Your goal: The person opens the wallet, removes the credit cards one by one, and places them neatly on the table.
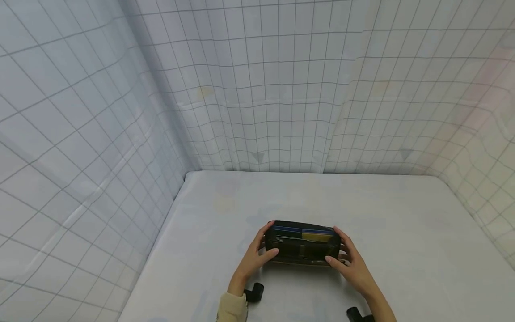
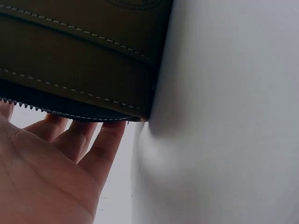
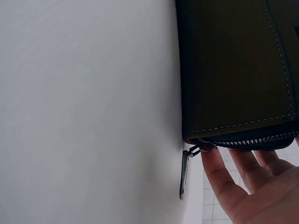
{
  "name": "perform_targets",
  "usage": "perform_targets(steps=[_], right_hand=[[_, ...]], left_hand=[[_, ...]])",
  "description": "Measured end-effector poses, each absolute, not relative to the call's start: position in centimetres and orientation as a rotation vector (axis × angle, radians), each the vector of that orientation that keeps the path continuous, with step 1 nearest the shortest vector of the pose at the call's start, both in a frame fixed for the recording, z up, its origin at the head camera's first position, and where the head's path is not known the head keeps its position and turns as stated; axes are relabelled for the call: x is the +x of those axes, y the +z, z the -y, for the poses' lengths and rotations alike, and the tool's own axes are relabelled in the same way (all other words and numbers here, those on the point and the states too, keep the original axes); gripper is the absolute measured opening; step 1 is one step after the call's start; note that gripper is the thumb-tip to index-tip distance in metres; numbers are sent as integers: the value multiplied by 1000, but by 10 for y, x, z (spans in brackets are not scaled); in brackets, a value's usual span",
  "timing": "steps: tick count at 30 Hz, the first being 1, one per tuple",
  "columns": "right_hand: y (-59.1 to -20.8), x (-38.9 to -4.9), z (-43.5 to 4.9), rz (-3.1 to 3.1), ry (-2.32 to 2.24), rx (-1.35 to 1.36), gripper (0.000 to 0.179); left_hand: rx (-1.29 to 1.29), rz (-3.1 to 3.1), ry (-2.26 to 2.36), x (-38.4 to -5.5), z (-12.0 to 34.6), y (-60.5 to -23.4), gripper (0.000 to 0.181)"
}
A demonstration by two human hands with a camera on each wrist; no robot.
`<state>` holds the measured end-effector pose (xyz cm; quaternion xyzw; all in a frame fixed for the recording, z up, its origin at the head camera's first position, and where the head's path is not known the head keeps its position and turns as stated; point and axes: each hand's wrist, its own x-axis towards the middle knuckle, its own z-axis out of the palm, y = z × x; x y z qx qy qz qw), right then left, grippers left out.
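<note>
A dark brown zip-around wallet stands on the white table with its zip undone and its mouth facing up. Inside it show a yellow piece and blue edges. My left hand grips the wallet's left end, thumb on the near side and fingers round the end. At the other end my right hand holds it the same way. Pale stitching runs along the leather in the left wrist view. In the right wrist view the metal zip pull hangs from the lower corner, beside a fingertip.
The white-covered table stretches around the wallet. Grid-patterned white cloth walls rise behind it and at both sides. Black wrist-worn pieces show below the left hand and the right hand.
</note>
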<state>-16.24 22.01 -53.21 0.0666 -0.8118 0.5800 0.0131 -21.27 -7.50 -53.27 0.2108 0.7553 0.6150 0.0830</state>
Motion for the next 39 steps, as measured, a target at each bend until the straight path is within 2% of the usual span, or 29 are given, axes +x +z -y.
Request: perform_targets(steps=[6, 14, 23, 32, 39], right_hand=[[-532, -166, -213, 2536, 1778, 245, 76], [-528, -168, -214, 2586, 1703, 283, 77], [-495, -178, -226, 2580, 1319, 537, 69], [-443, -212, -222, 2678, 1091, 785, 39], [-427, -238, -194, 2873, 1005, 943, 18]], left_hand=[[652, -2255, 1807, -202, 81, -508, 70], [671, -2243, 1806, -201, 84, -505, 72], [684, -2223, 1832, -203, 83, -506, 74], [670, -2232, 1829, -203, 83, -506, 75], [634, -2152, 1877, -203, 87, -510, 77]])
